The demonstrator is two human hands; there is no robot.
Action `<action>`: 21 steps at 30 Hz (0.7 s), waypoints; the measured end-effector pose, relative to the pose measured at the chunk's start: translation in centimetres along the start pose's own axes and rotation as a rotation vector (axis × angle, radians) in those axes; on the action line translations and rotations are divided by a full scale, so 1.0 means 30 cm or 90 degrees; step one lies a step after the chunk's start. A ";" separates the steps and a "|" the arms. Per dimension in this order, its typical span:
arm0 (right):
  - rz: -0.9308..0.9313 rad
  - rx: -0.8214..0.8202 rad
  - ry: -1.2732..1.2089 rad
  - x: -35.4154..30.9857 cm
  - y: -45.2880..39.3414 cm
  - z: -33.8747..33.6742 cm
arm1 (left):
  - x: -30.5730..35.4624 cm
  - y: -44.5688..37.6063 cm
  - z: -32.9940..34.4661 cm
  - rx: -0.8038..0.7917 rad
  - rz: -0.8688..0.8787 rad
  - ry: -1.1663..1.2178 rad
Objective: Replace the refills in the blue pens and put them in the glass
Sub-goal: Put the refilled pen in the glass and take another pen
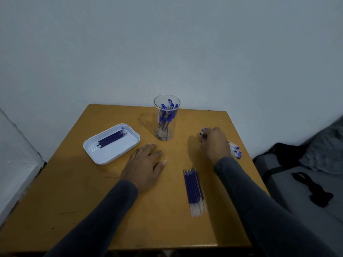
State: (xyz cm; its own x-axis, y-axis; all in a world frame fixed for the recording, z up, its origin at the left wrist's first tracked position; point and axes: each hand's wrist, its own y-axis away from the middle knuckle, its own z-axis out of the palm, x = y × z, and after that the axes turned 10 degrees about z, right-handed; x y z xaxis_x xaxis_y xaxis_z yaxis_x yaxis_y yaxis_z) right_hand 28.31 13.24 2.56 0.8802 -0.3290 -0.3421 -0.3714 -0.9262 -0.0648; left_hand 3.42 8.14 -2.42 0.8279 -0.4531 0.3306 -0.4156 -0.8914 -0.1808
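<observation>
Several fresh refills (194, 191) lie nearest, pointing away. Beyond them the left hand (146, 164) rests flat and relaxed, while the right hand (215, 143) curls over the loose pens (235, 150), which lie crosswise; whether it grips one is hidden. Farthest, the glass (166, 117) stands left of that hand.

Dim, bluish light; soft shadows; wide-angle bending at edges.

— What is seen on the table (92, 201)?
— A glass (166, 117) of blue pens, a white tray (111, 143), loose refills (194, 190).
— And the hands?
— The left hand (146, 164) is laid flat; the right hand (215, 143) is placed over loose pens (235, 150).
</observation>
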 end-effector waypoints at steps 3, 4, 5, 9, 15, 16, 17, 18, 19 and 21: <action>-0.015 0.009 0.034 0.071 0.028 0.029 | 0.000 0.000 -0.001 -0.010 -0.004 0.000; -0.023 0.013 0.036 0.083 0.033 0.035 | -0.001 0.000 -0.002 -0.011 -0.004 0.002; -0.028 0.016 0.035 0.091 0.037 0.036 | 0.000 0.000 -0.003 -0.010 -0.005 0.004; -0.025 0.021 0.030 0.094 0.032 0.037 | 0.002 -0.003 -0.004 -0.006 -0.002 -0.001; -0.003 0.014 0.046 0.088 0.015 0.029 | 0.010 0.002 -0.015 -0.004 -0.006 0.017; -0.004 0.013 0.046 0.086 0.014 0.028 | 0.011 0.002 -0.016 -0.003 -0.006 0.019; -0.008 0.011 0.046 0.086 0.012 0.029 | 0.012 0.002 -0.016 -0.002 -0.006 0.022; -0.016 0.008 0.049 0.088 0.010 0.030 | 0.012 0.001 -0.016 -0.001 -0.007 0.024; -0.026 0.002 0.054 0.090 0.008 0.030 | 0.012 0.001 -0.016 0.000 -0.008 0.026; -0.042 -0.012 0.069 0.094 0.004 0.027 | 0.012 0.000 -0.015 -0.001 -0.007 0.022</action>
State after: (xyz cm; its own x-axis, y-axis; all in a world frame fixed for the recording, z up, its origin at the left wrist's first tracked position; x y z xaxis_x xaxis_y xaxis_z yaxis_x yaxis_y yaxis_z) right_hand 30.52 12.35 0.82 0.9295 -0.2850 -0.2341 -0.3077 -0.9492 -0.0663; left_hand 3.55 7.98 -1.87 0.8190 -0.4435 0.3641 -0.4071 -0.8963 -0.1759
